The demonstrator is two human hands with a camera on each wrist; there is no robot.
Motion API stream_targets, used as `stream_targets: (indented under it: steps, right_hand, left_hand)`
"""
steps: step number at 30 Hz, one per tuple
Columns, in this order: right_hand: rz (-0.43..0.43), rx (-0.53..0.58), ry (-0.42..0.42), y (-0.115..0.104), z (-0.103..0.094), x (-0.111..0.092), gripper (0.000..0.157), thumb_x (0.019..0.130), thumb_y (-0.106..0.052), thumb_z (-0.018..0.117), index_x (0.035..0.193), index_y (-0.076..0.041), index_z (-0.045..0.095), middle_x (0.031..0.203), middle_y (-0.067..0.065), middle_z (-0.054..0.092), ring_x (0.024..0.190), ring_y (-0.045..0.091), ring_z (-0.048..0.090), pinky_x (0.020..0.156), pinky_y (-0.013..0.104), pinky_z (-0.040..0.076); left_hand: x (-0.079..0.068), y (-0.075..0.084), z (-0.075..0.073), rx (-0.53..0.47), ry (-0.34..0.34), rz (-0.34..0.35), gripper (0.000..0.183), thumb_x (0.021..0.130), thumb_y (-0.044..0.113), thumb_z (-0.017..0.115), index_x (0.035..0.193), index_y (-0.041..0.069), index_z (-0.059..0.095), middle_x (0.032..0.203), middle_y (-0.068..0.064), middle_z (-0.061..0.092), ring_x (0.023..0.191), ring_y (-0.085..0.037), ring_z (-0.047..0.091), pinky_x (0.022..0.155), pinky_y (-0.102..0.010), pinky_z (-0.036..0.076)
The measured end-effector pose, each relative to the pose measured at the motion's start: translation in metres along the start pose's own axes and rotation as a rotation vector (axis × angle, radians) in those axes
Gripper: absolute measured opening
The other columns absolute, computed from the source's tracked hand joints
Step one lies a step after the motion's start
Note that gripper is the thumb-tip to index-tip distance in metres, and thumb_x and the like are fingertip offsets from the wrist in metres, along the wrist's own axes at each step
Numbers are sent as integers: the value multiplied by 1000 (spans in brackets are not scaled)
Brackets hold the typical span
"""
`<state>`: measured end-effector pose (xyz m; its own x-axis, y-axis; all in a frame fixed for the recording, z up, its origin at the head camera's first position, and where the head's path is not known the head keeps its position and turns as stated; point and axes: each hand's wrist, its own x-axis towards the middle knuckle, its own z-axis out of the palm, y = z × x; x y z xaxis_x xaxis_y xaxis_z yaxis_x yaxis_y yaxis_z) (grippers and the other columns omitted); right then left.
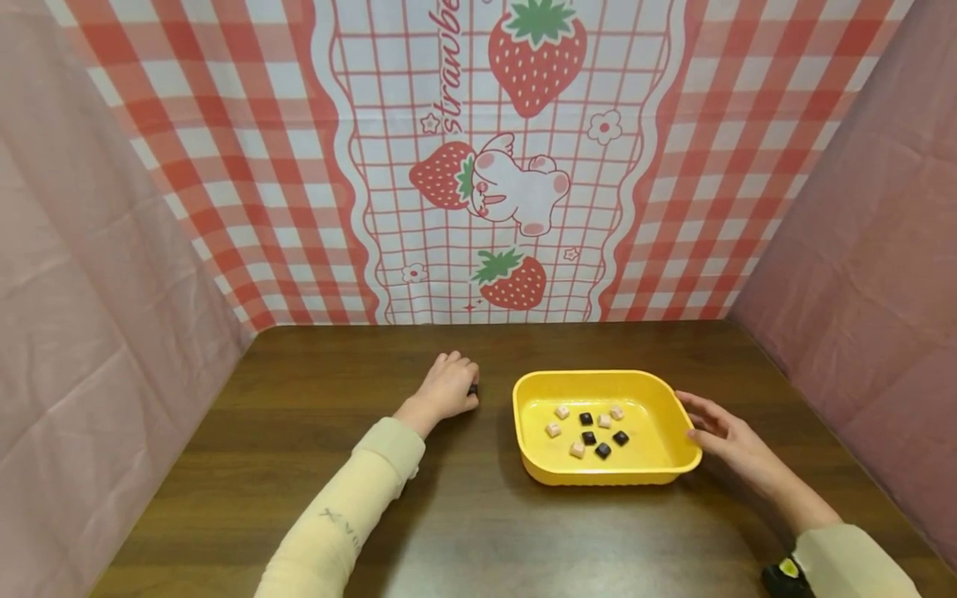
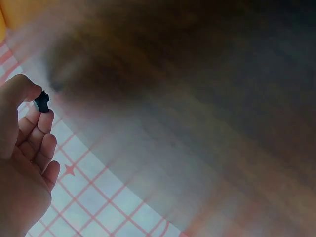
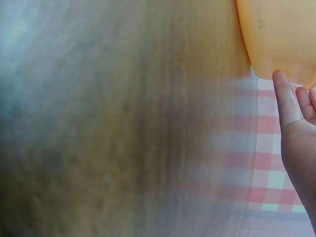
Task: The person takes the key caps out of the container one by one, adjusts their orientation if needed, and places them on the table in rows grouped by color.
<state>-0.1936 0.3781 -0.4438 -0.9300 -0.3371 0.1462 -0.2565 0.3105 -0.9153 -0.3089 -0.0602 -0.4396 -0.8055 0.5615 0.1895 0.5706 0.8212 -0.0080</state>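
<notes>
The left hand (image 1: 447, 387) is grasping a black cube (image 2: 42, 102), its grip pinching it between thumb and forefinger at nine o'clock of the yellow tray (image 1: 607, 477). At three o'clock, the right hand (image 1: 721, 432) is touching the tray's rim, its grip lying loose. Four black cubes (image 1: 589, 438) and five pale cubes (image 1: 553, 429) are sitting inside; the tray is resting on the tabletop (image 1: 456, 523).

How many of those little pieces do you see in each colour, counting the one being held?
Pale pieces: 5, all in the yellow tray
Black pieces: 5, with 4 in the tray and 1 pinched by the left hand
Total: 10
</notes>
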Motion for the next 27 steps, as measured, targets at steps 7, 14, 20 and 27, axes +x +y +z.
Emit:
stream_targets:
  steps: [7,14,20,27]
  right_hand:
    - [3,2,-7,2,-1,0,55,95,-2,47,144,7,23,129,-19,49,111,-8,51,80,19,50]
    - [7,-7,-3,2,-1,1,55,95,-2,48,143,7,24,129,-20,48,112,-10,50,80,18,49]
    - [44,-32,4,2,-1,1,56,95,-6,50,144,5,24,129,-21,45,111,-11,50,81,18,49]
    - [46,-37,4,3,-1,1,57,94,-5,50,144,6,24,128,-22,46,111,-10,51,81,19,49]
  left_hand:
    - [0,2,1,2,-40,-3,22,74,27,71,88,14,61,85,1,61,79,-17,45,76,-32,34]
    - [0,1,1,11,-51,-11,23,75,29,72,89,15,61,86,2,60,81,-17,45,76,-32,33]
    - [-3,-3,-1,-29,-38,-14,25,74,31,72,89,15,59,85,2,58,82,-18,43,76,-32,32]
    - [0,1,-19,-42,-20,-6,30,74,32,71,96,14,60,88,4,56,85,-16,42,78,-32,32]
